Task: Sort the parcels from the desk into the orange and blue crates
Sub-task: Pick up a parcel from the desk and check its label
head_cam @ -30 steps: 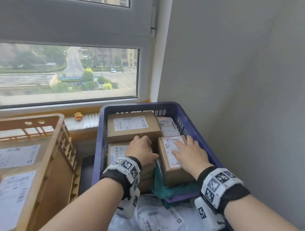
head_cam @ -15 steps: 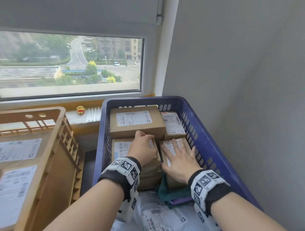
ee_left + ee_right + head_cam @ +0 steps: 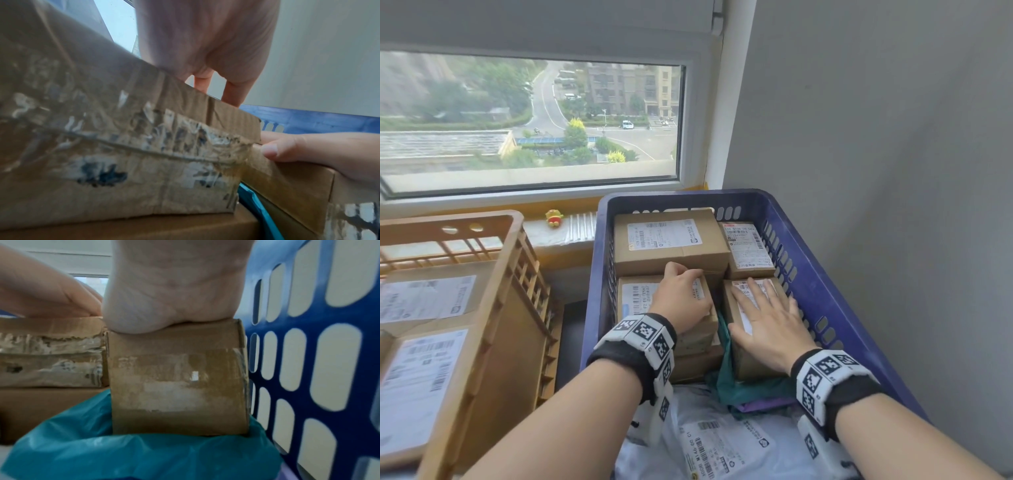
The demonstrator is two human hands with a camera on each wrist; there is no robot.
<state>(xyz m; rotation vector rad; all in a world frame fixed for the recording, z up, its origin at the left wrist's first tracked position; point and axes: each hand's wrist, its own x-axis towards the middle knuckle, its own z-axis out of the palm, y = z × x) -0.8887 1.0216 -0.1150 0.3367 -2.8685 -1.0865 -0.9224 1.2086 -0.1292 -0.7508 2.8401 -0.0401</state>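
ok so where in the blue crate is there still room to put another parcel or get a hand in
The blue crate is crowded: boxes fill the far end, and both hands, left hand and right hand, rest on boxes mid-crate. The lower spot is the near end, on the white mailer bags. A narrow gap with teal bag runs between the two pressed boxes, probably finger-wide only.
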